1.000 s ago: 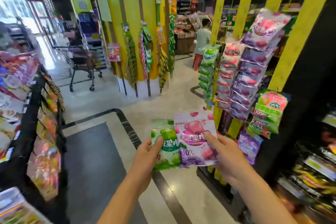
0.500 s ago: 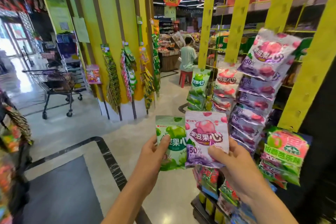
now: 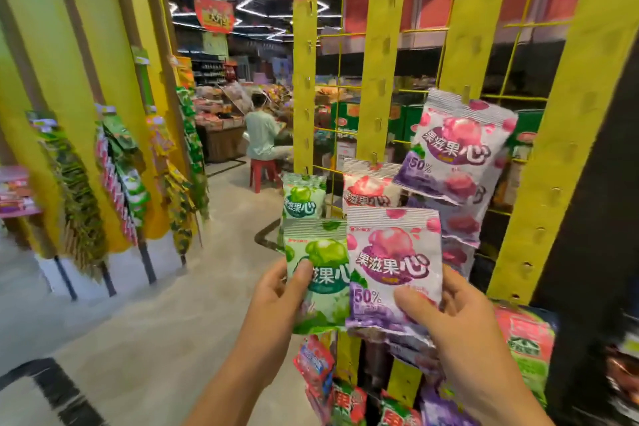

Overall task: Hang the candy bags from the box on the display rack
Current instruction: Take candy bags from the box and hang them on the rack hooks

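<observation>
While both hands are raised before the display rack (image 3: 378, 55), the room behind them reads as a shop aisle: a pale stone floor (image 3: 145, 328) with a dark inlaid band at the lower left, yellow pillars (image 3: 86, 45) hung with strips of snack packets to the left of the hands, and, farther back above the left hand, a person in a pale green shirt (image 3: 262, 131) seated on a red stool (image 3: 264, 173). The rack itself is a yellow wire grid carrying vertical yellow hanging strips, standing just behind and to the right of the hands. The left hand (image 3: 276, 297) has its thumb pressed on the front of a green candy bag (image 3: 320, 273) with the other fingers closed behind it, holding it upright. The right hand (image 3: 453, 315) pinches a pink-and-purple candy bag (image 3: 394, 266) at its lower right corner, thumb in front, fingers behind. The two held bags stand side by side, edges touching or slightly overlapping. Directly above the left hand's bag, a hung green bag (image 3: 304, 197) sits on a strip; above the right hand's bag hang a pink bag (image 3: 368, 187) and, up and to the right, a large purple bag (image 3: 456, 149) tilted outward. More packets hang below the hands, blurred.
</observation>
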